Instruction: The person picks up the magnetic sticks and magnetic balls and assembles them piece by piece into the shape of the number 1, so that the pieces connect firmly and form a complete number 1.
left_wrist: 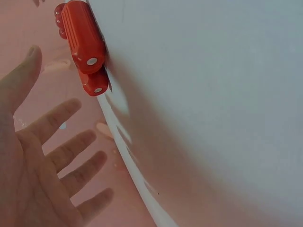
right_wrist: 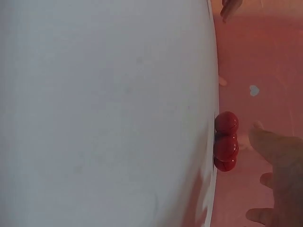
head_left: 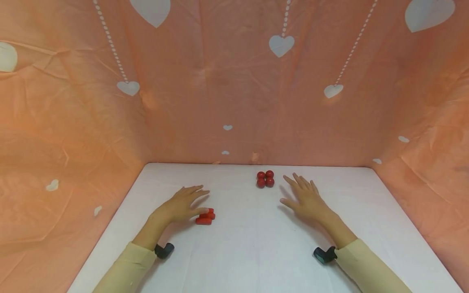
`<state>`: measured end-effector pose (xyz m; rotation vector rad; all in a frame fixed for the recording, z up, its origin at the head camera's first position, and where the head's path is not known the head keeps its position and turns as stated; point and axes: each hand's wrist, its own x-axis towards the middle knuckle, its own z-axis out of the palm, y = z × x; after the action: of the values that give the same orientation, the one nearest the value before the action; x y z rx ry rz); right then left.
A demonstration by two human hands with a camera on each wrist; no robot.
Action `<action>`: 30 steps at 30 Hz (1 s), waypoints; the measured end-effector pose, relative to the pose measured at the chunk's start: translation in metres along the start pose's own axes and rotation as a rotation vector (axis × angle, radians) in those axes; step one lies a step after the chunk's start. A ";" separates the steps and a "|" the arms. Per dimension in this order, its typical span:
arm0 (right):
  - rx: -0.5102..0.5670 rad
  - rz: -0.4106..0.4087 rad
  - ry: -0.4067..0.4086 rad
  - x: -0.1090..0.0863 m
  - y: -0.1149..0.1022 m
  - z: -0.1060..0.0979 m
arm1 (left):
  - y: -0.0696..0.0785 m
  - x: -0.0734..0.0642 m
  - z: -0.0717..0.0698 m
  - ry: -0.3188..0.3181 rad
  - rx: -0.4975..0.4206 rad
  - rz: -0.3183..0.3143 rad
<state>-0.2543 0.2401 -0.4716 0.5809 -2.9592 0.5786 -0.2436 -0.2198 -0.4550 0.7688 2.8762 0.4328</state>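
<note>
Several red cylinder-like pieces [head_left: 203, 221], ridged along the side with a pale dot on the end in the left wrist view, lie together on the white table. My left hand [head_left: 181, 204] hovers beside them with fingers spread; in the head view its thumb overlaps them, while the left wrist view shows a gap. Several shiny dark red balls [head_left: 261, 183] sit in a tight cluster toward the back of the table. Just right of the balls is my right hand [head_left: 305, 200], fingers spread and holding nothing. In the right wrist view its thumb [right_wrist: 267, 144] is apart from the balls.
A white tabletop [head_left: 242, 252] stretches under both hands. Orange cloth [head_left: 205, 101] with white hearts hangs behind it and along both sides. Each wrist wears a small black camera, one on the left wrist [head_left: 164, 250] and another on the right [head_left: 325, 255].
</note>
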 end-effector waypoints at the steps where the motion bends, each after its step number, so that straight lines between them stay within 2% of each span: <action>1: 0.007 0.001 -0.005 0.002 0.000 0.001 | 0.000 0.000 0.000 -0.007 -0.001 -0.002; 6: 0.026 -0.012 -0.005 0.011 0.000 0.005 | 0.000 0.003 0.000 -0.033 0.007 -0.012; 10: 0.047 -0.021 0.003 0.017 0.001 0.007 | 0.001 0.004 -0.001 -0.036 0.011 0.008; 16: 0.098 -0.016 -0.002 0.025 0.001 0.010 | 0.000 0.006 0.000 -0.033 -0.030 0.025; 25: 0.151 -0.038 0.019 0.038 -0.001 0.014 | 0.003 0.007 0.003 -0.025 -0.089 -0.010; 30: 0.173 -0.037 0.026 0.045 -0.001 0.016 | 0.006 0.007 0.003 -0.027 -0.091 -0.008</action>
<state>-0.2953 0.2175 -0.4802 0.6350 -2.8867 0.8374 -0.2466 -0.2102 -0.4568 0.7417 2.8117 0.5436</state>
